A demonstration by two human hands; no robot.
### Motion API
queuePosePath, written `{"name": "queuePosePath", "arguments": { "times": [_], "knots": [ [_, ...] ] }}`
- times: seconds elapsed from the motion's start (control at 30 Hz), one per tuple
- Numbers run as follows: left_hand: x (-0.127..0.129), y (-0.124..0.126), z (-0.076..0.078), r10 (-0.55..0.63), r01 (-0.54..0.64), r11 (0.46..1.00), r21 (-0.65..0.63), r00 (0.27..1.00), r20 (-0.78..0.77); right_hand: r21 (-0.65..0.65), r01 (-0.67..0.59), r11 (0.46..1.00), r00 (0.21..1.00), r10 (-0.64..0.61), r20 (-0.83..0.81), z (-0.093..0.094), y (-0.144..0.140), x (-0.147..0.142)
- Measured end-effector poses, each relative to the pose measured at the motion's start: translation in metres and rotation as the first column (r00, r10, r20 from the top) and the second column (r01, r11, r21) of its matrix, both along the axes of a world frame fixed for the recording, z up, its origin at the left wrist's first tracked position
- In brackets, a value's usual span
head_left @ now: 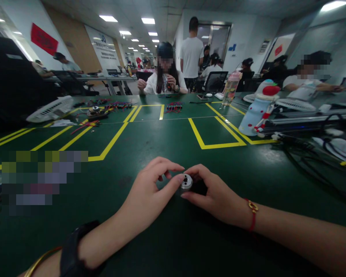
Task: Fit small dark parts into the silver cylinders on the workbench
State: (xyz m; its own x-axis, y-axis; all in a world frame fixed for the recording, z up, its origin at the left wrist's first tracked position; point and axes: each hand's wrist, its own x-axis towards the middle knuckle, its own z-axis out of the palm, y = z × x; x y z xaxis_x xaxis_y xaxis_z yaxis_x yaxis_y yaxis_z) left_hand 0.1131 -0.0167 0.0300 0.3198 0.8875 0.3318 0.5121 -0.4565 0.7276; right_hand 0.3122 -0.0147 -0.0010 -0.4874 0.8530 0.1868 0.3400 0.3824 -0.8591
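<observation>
Small round silver metal part w/ dark centre holes sits pinched between both hands just above the dark green table, left hand & right hand each grasping it by fingertips; fitting looks mid-way, unfinished.

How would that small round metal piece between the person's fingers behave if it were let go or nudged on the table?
The small round metal piece looks rigid and shiny, so it is probably stiff and a little slippery. Its round shape suggests it might roll on the smooth green table if set on edge. The left hand and right hand pinch it with fingertips alone, so it seems light.
</observation>
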Motion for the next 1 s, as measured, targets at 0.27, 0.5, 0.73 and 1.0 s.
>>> {"name": "queuePosePath", "arguments": {
  "times": [0.27,0.5,0.73,1.0],
  "knots": [
    [0.004,0.014,0.004,0.062,-0.059,0.996,-0.062,0.997,0.049,-0.046,-0.08,0.996,0.989,0.074,-0.126,-0.003,0.003,0.003],
    [0.006,0.051,-0.007,-0.317,0.289,0.938,-0.193,0.939,-0.134,0.265,0.078,0.961,0.997,-0.078,-0.01,0.002,-0.003,0.01],
    [0.042,0.058,-0.007,-0.541,0.514,0.84,-0.174,0.812,-0.217,0.382,0.188,0.905,0.982,-0.159,-0.106,0.004,-0.005,0.018],
    [-0.014,0.058,-0.006,-0.391,0.356,0.918,-0.176,0.891,-0.233,0.269,0.088,0.959,0.995,-0.099,0.024,0.004,-0.003,0.013]
  ]
}}
